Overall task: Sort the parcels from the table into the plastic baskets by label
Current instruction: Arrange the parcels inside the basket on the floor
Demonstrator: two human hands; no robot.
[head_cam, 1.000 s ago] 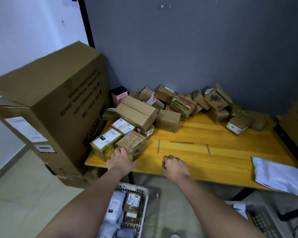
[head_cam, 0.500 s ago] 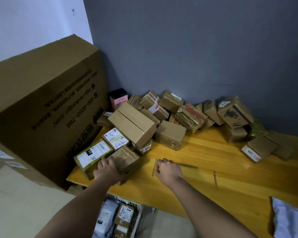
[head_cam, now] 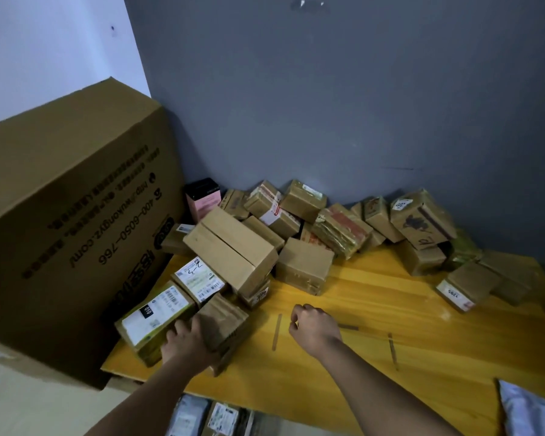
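Several brown cardboard parcels are heaped along the back and left of the yellow wooden table (head_cam: 375,325). My left hand (head_cam: 188,344) grips a small brown taped parcel (head_cam: 225,322) at the table's front left corner, between it and a green-edged parcel with a white label (head_cam: 153,319). My right hand (head_cam: 315,327) hovers over bare wood to the right, fingers curled in a loose fist with nothing in them. A long plain box (head_cam: 233,250) lies tilted on top of the pile behind. Below the table's front edge a basket with labelled parcels (head_cam: 214,418) shows partly.
A very large cardboard carton (head_cam: 70,221) stands against the table's left side. A grey wall closes off the back. A white plastic mailer (head_cam: 530,410) lies at the front right corner. A parcel marked 1205 (head_cam: 464,286) sits at the right.
The view has tilted and come closer to the table. My left hand has closed further around the small brown parcel. My right hand stays in a loose fist over the wood.
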